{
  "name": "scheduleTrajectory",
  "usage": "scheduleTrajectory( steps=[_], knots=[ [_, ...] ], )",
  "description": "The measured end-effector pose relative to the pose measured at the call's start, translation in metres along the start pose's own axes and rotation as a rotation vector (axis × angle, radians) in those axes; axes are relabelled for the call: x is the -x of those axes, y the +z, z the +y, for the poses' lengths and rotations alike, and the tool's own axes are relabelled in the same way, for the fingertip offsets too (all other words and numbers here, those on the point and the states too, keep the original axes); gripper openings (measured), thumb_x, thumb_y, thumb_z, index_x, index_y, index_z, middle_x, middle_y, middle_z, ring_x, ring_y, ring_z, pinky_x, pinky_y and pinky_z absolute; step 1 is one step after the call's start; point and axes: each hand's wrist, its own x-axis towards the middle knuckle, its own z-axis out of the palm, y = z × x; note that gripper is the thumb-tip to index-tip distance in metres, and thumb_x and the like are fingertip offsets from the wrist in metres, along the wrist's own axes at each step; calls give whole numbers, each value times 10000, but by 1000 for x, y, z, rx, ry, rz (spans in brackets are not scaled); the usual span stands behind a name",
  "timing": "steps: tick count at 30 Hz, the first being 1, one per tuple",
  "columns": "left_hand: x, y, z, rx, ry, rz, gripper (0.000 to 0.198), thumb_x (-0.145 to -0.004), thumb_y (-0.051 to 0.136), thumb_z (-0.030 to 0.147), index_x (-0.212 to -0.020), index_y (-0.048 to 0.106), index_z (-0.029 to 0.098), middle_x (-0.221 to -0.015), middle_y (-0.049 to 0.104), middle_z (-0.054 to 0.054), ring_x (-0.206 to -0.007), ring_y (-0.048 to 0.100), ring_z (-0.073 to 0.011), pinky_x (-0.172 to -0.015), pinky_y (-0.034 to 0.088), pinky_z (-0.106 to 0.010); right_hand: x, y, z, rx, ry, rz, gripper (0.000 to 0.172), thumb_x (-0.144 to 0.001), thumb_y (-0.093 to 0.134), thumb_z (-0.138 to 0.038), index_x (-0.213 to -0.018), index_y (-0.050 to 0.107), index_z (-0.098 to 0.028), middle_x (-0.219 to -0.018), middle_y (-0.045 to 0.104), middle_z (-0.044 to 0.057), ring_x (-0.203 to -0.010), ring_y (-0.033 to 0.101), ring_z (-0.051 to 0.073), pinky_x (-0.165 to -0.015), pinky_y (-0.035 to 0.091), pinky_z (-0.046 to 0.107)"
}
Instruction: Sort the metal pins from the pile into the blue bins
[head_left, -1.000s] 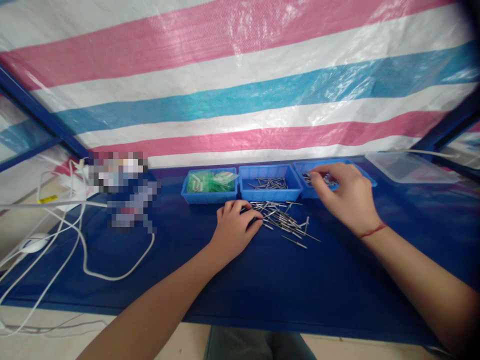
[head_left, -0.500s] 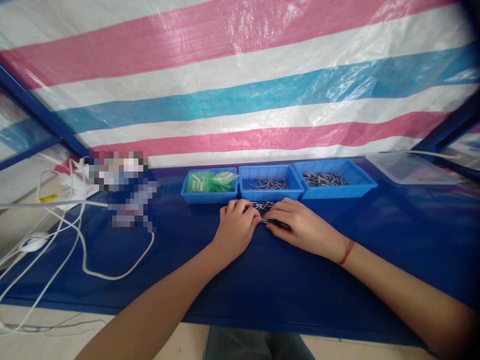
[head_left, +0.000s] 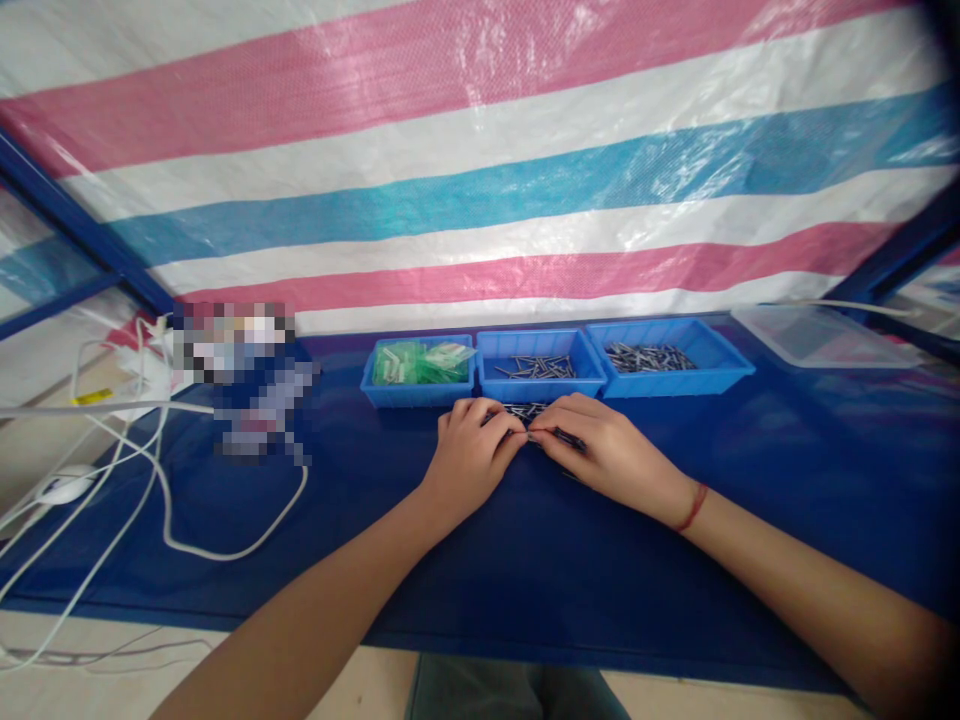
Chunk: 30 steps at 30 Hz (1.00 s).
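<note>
My left hand (head_left: 474, 445) is closed, thumb and forefinger pinched together against the fingertips of my right hand (head_left: 592, 437). Whatever is in the left pinch is too small to name. Under the curled fingers of the right hand show slim dark metal pieces (head_left: 568, 438), like screws or rivets; I cannot tell which. Just beyond the fingertips lies a small pile of slim metal pieces (head_left: 525, 410), partly covered by both hands. Behind it stands the middle blue bin (head_left: 544, 390), holding similar pieces (head_left: 541, 367).
To its left is a blue bin (head_left: 416, 397) of green plastic packets (head_left: 420, 363). The right blue bin (head_left: 690, 382) holds more metal pieces. A clear plastic sheet or lid (head_left: 817, 338) lies at the back right. White cables (head_left: 161, 470) run over the table's left side. A striped tarp (head_left: 480, 200) hangs behind.
The fingertips have drawn together, hiding the shiny tip that showed between them. The dark pieces have shifted slightly in my right hand. The bins stay in place.
</note>
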Motion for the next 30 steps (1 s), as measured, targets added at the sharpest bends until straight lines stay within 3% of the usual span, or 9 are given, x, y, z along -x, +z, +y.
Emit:
scheduleTrajectory(
  steps=[6, 11, 16, 22, 30],
  knots=[
    [-3, -3, 2, 188, -21, 97, 156, -903, 538, 331, -896, 665, 242, -923, 677, -6, -957, 562, -187, -844, 407, -334, 1, -1, -6, -236, 211, 107, 187, -895, 530, -337, -906, 664, -207, -840, 690, 43, -694, 610, 166, -601, 480, 287],
    [-2, -5, 5, 398, -29, 202, 122, -861, 593, 307, -853, 649, 198, -870, 685, -21, -830, 613, -158, -782, 457, -291, 1, 0, -11, -333, 228, 57, 202, -907, 507, -342, -912, 659, -210, -861, 695, 35, -763, 635, 178, -661, 507, 288],
    [-1, -8, 10, 522, -10, 224, 105, -841, 616, 274, -804, 639, 179, -842, 690, -24, -771, 619, -141, -735, 472, -262, 1, 0, -19, -364, 187, -6, 208, -918, 489, -330, -913, 659, -209, -851, 686, 33, -790, 632, 175, -702, 507, 286],
    [-1, -9, 10, 555, 20, 217, 113, -865, 585, 276, -846, 655, 189, -858, 696, -29, -782, 629, -145, -727, 482, -264, 2, 3, -17, -414, 157, 13, 200, -907, 512, -335, -930, 674, -219, -861, 683, 35, -763, 616, 169, -670, 501, 282],
    [-3, -7, 7, 511, 75, 238, 133, -882, 561, 277, -927, 660, 200, -914, 654, -46, -832, 610, -150, -748, 484, -272, 3, 3, -10, -476, 258, 149, 204, -849, 591, -394, -886, 656, -204, -850, 676, 56, -733, 607, 179, -633, 502, 308]
  ],
)
